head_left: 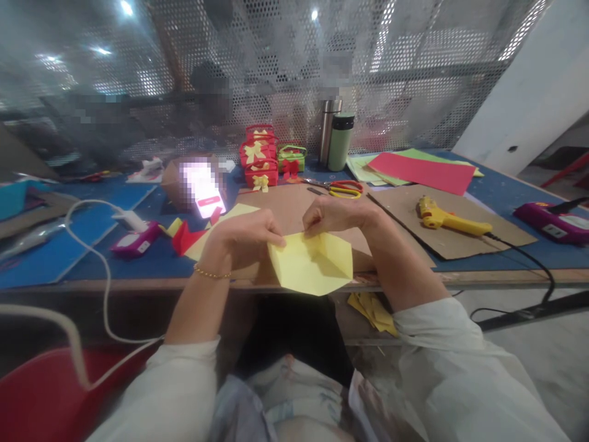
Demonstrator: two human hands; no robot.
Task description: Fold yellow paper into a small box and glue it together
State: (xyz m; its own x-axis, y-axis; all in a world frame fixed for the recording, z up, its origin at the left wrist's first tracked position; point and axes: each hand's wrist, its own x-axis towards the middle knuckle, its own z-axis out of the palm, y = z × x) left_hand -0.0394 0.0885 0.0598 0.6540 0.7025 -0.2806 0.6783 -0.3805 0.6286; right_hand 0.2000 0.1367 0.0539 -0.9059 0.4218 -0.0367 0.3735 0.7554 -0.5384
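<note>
Now the yellow folded paper (315, 267) is being pinched at its upper edge by the left hand (257, 230) and right hand (329, 216), centre frame, where creases could be skewed by uneven pulling.

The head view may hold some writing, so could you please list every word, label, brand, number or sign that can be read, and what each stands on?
None can be read for certain.
Phone: the marks on its red button are too small and blurred.
Left purple box: its label is too blurred.
Right purple box: its markings are too small and blurred.
</note>
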